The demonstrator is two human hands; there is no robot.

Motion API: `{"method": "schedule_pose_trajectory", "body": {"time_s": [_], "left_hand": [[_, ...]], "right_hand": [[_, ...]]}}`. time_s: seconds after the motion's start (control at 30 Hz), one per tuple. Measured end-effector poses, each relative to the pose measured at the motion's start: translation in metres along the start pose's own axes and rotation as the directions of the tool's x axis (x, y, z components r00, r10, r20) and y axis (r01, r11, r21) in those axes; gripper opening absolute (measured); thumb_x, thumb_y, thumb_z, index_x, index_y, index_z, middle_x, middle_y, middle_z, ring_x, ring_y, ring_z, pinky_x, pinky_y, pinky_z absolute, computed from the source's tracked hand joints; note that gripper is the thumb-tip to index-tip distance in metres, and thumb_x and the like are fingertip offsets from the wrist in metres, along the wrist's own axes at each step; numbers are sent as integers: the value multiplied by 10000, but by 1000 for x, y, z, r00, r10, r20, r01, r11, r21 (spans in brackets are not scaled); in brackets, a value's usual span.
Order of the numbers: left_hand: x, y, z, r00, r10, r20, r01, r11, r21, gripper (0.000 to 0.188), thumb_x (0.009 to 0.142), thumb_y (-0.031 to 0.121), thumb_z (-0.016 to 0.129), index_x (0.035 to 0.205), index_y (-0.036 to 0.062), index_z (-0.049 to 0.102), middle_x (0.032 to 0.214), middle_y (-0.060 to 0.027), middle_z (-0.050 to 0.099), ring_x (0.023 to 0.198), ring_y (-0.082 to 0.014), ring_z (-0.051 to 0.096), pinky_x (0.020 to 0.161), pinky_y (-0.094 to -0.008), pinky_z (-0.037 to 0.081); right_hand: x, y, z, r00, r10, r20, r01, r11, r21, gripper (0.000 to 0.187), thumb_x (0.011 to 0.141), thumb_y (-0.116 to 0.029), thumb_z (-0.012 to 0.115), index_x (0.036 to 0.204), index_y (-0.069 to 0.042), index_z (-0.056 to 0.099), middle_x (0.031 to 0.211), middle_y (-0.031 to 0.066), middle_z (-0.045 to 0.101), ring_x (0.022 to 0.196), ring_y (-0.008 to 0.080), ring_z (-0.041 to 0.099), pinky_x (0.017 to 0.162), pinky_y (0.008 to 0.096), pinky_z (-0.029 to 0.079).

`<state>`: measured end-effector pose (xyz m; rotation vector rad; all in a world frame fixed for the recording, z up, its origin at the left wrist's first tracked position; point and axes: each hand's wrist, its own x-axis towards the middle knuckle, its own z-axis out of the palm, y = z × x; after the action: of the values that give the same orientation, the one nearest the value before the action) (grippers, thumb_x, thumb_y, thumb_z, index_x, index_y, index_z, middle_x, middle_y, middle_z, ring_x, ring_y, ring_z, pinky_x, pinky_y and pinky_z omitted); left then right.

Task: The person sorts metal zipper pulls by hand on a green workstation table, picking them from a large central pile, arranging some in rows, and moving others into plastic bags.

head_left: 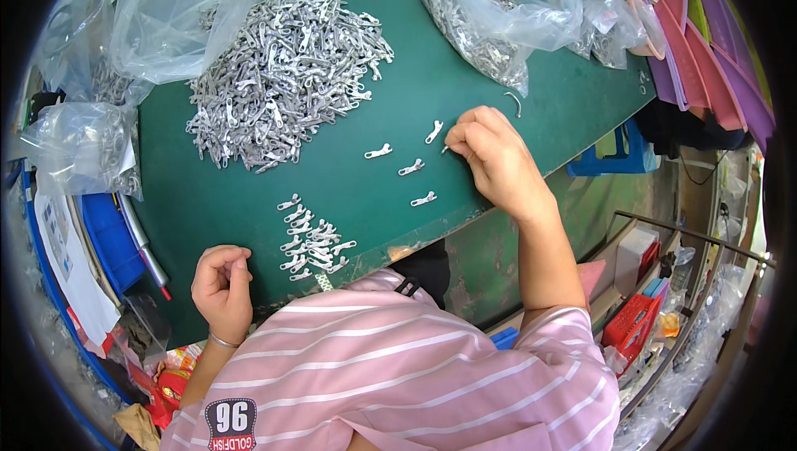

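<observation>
Green bench, viewed from above the person's head. Right hand rests on the bench near its right edge, fingers curled and pinched together on a small metal piece that just shows at the fingertips; too small to tell its shape. Just left of that hand, four loose metal clips lie apart from one another on the bench: one close to the fingertips, one further left, one below, one nearest the bench edge. Left hand sits at the near left bench edge, loosely closed into a fist; cannot tell whether it holds anything. A bracelet is on that wrist. Between the two hands, near the front edge, a small group of clips lies sorted close together. A large heap of the same clips lies further back, partly under a clear plastic bag. A second clear bag with metal parts sits at the back right. Pink and purple sheets are stacked at the far right.
</observation>
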<state>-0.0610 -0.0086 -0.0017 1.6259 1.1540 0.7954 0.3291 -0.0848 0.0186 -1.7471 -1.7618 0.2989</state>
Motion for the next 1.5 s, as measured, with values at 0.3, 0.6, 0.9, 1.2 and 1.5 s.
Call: {"method": "schedule_pose_trajectory", "body": {"time_s": [0.3, 0.6, 0.9, 1.2, 1.5], "left_hand": [[-1, -3, 1, 998, 59, -9, -59, 998, 38, 80, 939, -65, 610, 991, -9, 630, 984, -98, 654, 668, -67, 547, 591, -195, 444], [-1, -3, 2, 996, 90, 13, -90, 994, 66, 91, 927, -69, 617, 990, -6, 632, 973, -98, 661, 661, -65, 555, 582, -190, 438], [7, 6, 4, 999, 12, 53, -8, 997, -72, 98, 940, -70, 598, 1015, -12, 625, 999, -110, 653, 694, -80, 571, 601, -201, 466], [52, 64, 51, 693, -145, 707, 640, 576, -509, 270, 889, -63, 692, 1144, -14, 616, 1037, -141, 715, 837, -151, 701, 684, -259, 581], [58, 70, 63, 654, -140, 744, 687, 523, -505, 243, 879, -58, 708, 1115, -36, 655, 938, -120, 716, 806, -151, 705, 694, -256, 586]], "right_hand": [[6, -17, 15, 989, -81, -122, 89, 994, 61, 174, 760, 60, 688, 904, -36, 680, 866, 97, 612, 786, 306, 603, 703, 401, 510], [-3, -32, 26, 990, -143, -21, 139, 982, -129, 113, 775, -13, 677, 874, -65, 660, 930, 55, 615, 843, 249, 581, 732, 373, 432], [-12, -48, 16, 967, 68, -247, 1, 964, 267, 209, 779, 80, 756, 918, -5, 625, 904, 137, 673, 806, 256, 665, 683, 323, 543], [2, -96, 52, 956, -120, -268, 271, 713, 647, 270, 727, 24, 852, 866, -43, 631, 900, 130, 747, 780, 233, 675, 683, 343, 535], [-5, -92, 41, 991, -44, -130, 115, 782, 612, 188, 722, 22, 823, 855, -21, 698, 979, 146, 718, 843, 260, 684, 743, 357, 548]]}}
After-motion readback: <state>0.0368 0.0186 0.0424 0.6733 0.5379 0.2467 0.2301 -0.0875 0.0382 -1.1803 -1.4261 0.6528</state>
